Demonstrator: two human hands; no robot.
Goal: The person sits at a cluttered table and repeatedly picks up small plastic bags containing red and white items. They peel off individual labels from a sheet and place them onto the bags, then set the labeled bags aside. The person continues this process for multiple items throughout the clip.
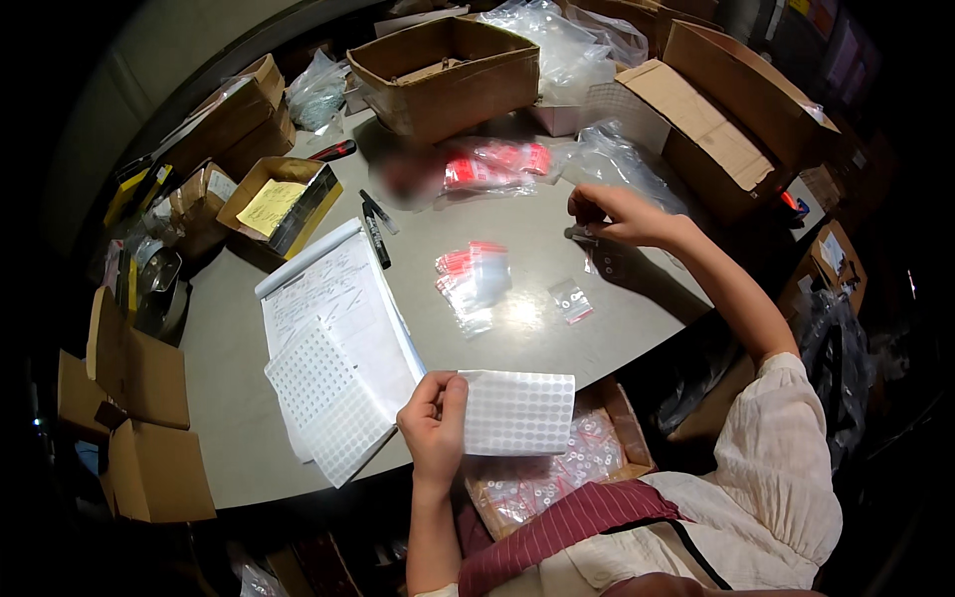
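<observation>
My left hand (435,426) is closed on the edge of a white sheet of round stickers (519,412), held up at the table's near edge. To the right, over the table, my right hand (622,213) has its fingers curled together; what they hold, if anything, is too small to make out. Just below it lies a small clear bag (605,261), partly in shadow. Nearer to me rests another small zip bag (572,300) with little pale rings inside. A fanned pile of empty red-topped zip bags (476,279) occupies the middle of the table.
Below the table edge, a carton (637,438) holds many filled bags. On the left are a notepad (328,269), another sticker sheet (313,383) and a black marker (376,237). Red-and-clear bag packs (497,164) and a cardboard box (448,95) stand behind; a long carton (736,109) is at the far right.
</observation>
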